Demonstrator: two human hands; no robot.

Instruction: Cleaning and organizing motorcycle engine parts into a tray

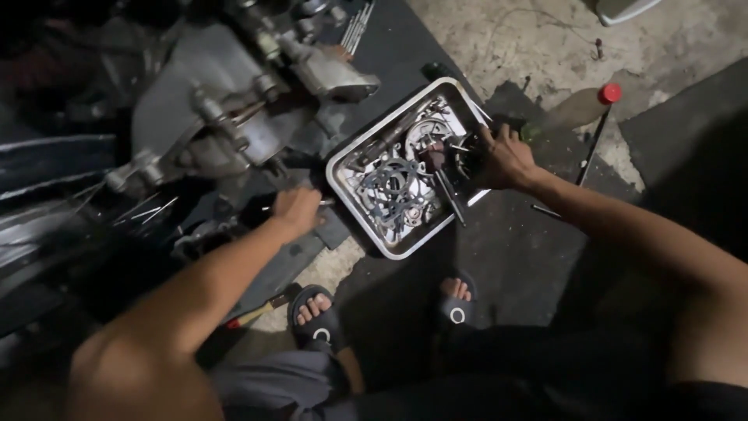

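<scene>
Head view: your right hand (506, 160) is closed on a dark part at the tray (343, 183) edge; your left hand (296, 209) grips a thin metal tool (323, 203).

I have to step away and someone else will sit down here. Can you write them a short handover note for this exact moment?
Left hand: down on the dark mat beside the engine, fingers curled near a thin metal piece; grip unclear.
Right hand: at the far edge of the white tray, reaching among the parts; what it holds is unclear.
Tray holds gaskets, rings and small metal parts.
Done: engine is opened, parts sit in the tray.
Left: cannot tell from here.
</scene>
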